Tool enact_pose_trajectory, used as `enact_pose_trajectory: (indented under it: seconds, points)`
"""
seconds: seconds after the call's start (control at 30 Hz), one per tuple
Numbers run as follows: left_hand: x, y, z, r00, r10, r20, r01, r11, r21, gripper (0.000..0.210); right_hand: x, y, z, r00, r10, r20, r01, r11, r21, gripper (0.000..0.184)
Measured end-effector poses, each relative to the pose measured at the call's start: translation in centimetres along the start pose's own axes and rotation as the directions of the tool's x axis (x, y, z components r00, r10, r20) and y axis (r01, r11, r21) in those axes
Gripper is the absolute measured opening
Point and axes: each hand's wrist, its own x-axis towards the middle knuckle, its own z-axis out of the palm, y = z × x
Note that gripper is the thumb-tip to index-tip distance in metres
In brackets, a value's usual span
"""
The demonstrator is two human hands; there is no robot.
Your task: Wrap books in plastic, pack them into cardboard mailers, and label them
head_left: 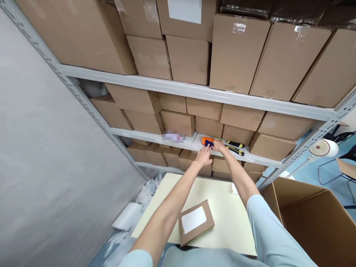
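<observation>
Both my arms reach forward to the shelf over the table. My right hand (218, 145) is closed around the right end of a small orange-and-dark-blue object (206, 141) on the shelf; its exact kind is unclear. Stretched out from the near side, my left hand (204, 156) has its fingertips at the blue part, thumb apart. Just right of my right hand lie black-and-yellow handles (235, 150) of tools. Below my arms, a flat cardboard box (196, 222) with a white label (194, 220) rests at an angle on the pale yellow tabletop (222, 207).
Cardboard boxes (237, 55) fill the metal shelving, whose white beams (155, 84) run across. A large open carton (311, 218) stands at the right, near a white fan (322, 147). White packing material (128, 217) lies left of the table beside a grey wall (50, 159).
</observation>
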Motion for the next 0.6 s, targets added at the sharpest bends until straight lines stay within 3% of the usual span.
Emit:
enact_pose_trajectory:
  seconds: [0.1, 0.17, 0.3, 0.33, 0.4, 0.43, 0.5, 0.6]
  points:
    - [-1.1, 0.0, 1.6, 1.0, -0.018, -0.017, 0.017, 0.999, -0.032, 0.084, 0.8, -0.3, 0.6, 1.0, 0.005, -0.021, -0.005, 1.0, 0.005, 0.038]
    - [-3.0, 0.0, 3.7, 0.997, -0.01, -0.076, 0.004, 0.996, -0.086, 0.078, 1.0, -0.2, 1.1, 0.999, -0.001, -0.054, 0.002, 1.0, 0.02, 0.042]
    - [-10.6, -1.4, 10.3, 0.979, -0.059, -0.198, 0.01, 0.97, -0.243, 0.072, -0.4, 1.7, 3.9, 0.983, -0.032, -0.182, 0.051, 0.993, 0.102, 0.061]
    - [-13.3, -2.1, 12.2, 0.972, -0.105, -0.211, 0.041, 0.957, -0.286, 0.071, -1.4, 2.6, 5.4, 0.941, -0.073, -0.329, 0.131, 0.979, 0.156, 0.062]
    - [-19.4, -3.7, 15.8, 0.945, -0.25, -0.21, 0.158, 0.913, -0.376, 0.071, -4.5, 4.8, 9.9, 0.841, -0.075, -0.535, 0.255, 0.928, 0.271, 0.061]
    - [-22.5, -4.6, 17.4, 0.92, -0.341, -0.193, 0.238, 0.877, -0.418, 0.073, -6.7, 6.0, 12.8, 0.827, -0.029, -0.561, 0.266, 0.901, 0.344, 0.06]
    - [-28.3, -5.9, 20.2, 0.844, -0.522, -0.121, 0.41, 0.776, -0.479, 0.082, -12.3, 7.8, 19.3, 0.861, 0.094, -0.499, 0.196, 0.845, 0.497, 0.064]
    - [-35.0, -7.0, 23.3, 0.724, -0.688, 0.044, 0.615, 0.616, -0.492, 0.094, -22.5, 8.4, 28.6, 0.92, 0.298, -0.256, -0.034, 0.71, 0.703, 0.073]
